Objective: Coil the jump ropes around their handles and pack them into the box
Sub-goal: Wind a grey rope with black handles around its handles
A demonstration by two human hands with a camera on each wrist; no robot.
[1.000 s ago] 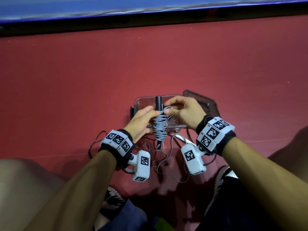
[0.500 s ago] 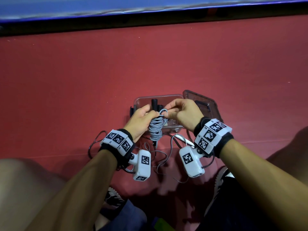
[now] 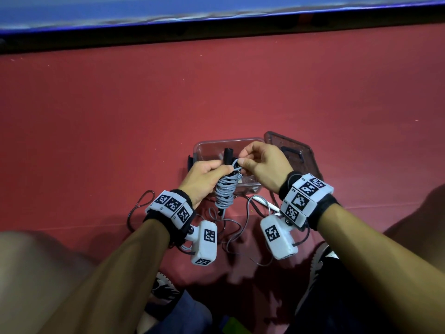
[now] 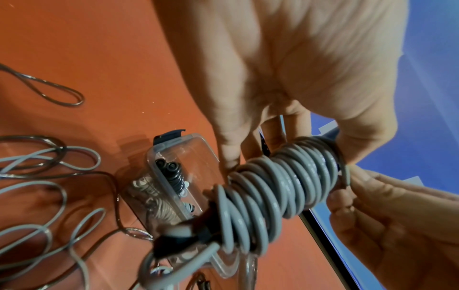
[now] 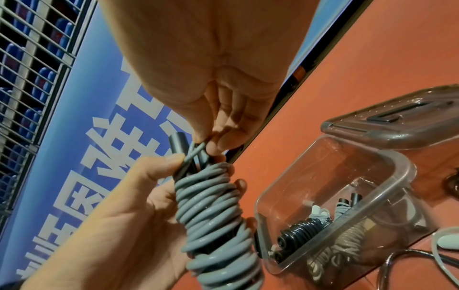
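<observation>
Grey jump rope (image 3: 225, 191), coiled round paired black handles (image 3: 228, 154), gripped upright in left hand (image 3: 204, 179) just above near edge of clear box (image 3: 202, 147); loose rope end (image 5: 196, 151) pinched at top of coil by right hand (image 3: 263, 165). Box open on red floor (image 3: 240, 92), coiled ropes already inside (image 5: 305, 229), dark lid (image 3: 296, 153) leaning at right side. Uncoiled ropes (image 4: 37, 196) strewn near, left of box.

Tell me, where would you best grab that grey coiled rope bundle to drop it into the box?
Probably around the wound middle of the grey rope bundle, from its left side, as the left hand does: the coils make one thick column, and squeezing them keeps them from unwinding.
</observation>
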